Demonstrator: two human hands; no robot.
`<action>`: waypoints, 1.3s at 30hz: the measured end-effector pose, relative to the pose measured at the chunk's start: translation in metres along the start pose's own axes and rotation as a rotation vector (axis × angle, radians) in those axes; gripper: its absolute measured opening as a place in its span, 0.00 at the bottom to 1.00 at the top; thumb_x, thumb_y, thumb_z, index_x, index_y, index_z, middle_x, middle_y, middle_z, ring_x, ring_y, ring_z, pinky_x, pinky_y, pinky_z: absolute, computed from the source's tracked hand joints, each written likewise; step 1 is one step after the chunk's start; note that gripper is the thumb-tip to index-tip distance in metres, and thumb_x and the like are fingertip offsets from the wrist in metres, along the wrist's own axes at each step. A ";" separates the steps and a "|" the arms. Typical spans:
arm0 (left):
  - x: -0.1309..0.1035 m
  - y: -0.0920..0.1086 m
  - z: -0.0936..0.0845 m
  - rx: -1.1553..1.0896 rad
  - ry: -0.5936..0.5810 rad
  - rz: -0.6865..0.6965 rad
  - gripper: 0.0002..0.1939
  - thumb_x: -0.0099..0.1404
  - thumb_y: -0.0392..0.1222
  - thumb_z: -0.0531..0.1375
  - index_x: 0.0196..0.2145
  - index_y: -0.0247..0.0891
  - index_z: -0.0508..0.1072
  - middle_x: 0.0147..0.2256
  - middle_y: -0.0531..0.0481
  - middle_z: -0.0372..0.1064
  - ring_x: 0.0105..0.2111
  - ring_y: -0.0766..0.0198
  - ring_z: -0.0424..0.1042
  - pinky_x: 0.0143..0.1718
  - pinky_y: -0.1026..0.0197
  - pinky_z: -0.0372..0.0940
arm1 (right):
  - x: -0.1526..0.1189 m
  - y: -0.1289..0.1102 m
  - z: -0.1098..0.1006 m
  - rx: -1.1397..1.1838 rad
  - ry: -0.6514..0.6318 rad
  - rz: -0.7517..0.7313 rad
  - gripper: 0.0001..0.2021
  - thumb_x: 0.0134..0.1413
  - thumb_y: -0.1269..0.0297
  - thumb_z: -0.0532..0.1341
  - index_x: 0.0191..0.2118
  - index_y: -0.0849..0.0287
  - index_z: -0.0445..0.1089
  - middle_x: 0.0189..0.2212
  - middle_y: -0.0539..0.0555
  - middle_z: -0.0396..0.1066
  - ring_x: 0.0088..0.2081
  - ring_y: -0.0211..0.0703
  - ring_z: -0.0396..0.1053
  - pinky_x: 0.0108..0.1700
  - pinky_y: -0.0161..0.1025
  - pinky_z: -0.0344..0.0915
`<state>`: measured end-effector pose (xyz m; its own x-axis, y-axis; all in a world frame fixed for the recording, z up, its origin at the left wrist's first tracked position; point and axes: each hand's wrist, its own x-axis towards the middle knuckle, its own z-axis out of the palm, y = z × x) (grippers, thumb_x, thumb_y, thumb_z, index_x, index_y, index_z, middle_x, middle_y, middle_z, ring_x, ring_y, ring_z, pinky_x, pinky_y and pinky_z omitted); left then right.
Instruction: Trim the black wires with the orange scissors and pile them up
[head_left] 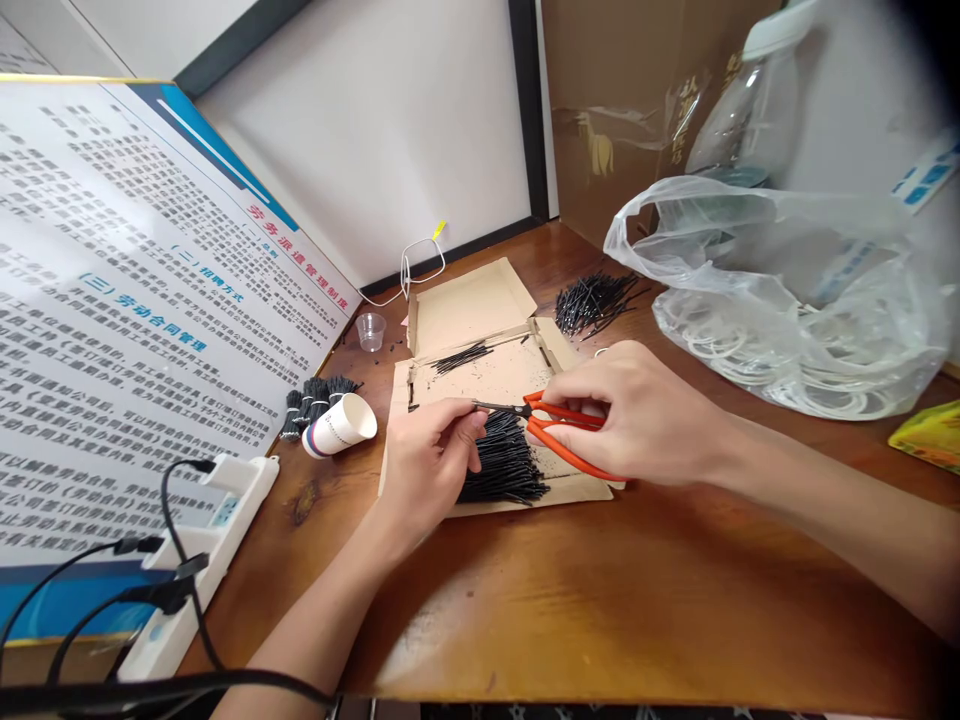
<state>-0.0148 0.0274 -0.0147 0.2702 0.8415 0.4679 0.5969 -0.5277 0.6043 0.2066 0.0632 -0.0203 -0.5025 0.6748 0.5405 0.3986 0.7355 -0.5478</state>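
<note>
My right hand [637,410] is closed on orange-handled scissors [574,452], whose dark blades point left toward my other hand. My left hand [431,455] is pinched at the blade tips; what sits between its fingertips is too small to make out. Just beneath both hands, a dense pile of thin black strips [506,465] lies on an opened cardboard box [472,305]. A smaller group of black strips [461,357] rests farther back on the cardboard, among dark crumbs.
Another black heap [592,303] lies behind the box. At left are a tipped paper cup [341,427], tied black bundles [319,398], a clear small cup [371,332] and a power strip [202,560] with cables. A plastic bag of white rings [795,350] stands right.
</note>
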 end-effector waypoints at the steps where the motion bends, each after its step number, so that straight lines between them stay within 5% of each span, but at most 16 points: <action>1: -0.001 0.001 0.000 -0.013 0.000 -0.009 0.10 0.71 0.36 0.58 0.31 0.35 0.72 0.17 0.57 0.67 0.15 0.73 0.66 0.19 0.69 0.62 | 0.000 -0.001 0.000 -0.001 0.002 -0.004 0.17 0.51 0.64 0.60 0.16 0.58 0.55 0.15 0.43 0.42 0.20 0.31 0.40 0.23 0.36 0.43; 39: -0.002 0.002 0.004 -0.157 0.066 -0.091 0.08 0.69 0.38 0.61 0.31 0.35 0.71 0.17 0.56 0.70 0.11 0.73 0.65 0.12 0.71 0.60 | 0.001 -0.006 -0.003 0.023 0.000 0.048 0.17 0.49 0.64 0.61 0.16 0.58 0.54 0.14 0.43 0.44 0.19 0.31 0.42 0.23 0.35 0.44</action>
<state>-0.0109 0.0251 -0.0167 0.1676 0.8799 0.4446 0.4898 -0.4657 0.7370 0.2058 0.0594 -0.0142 -0.4832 0.7092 0.5133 0.4044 0.7008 -0.5877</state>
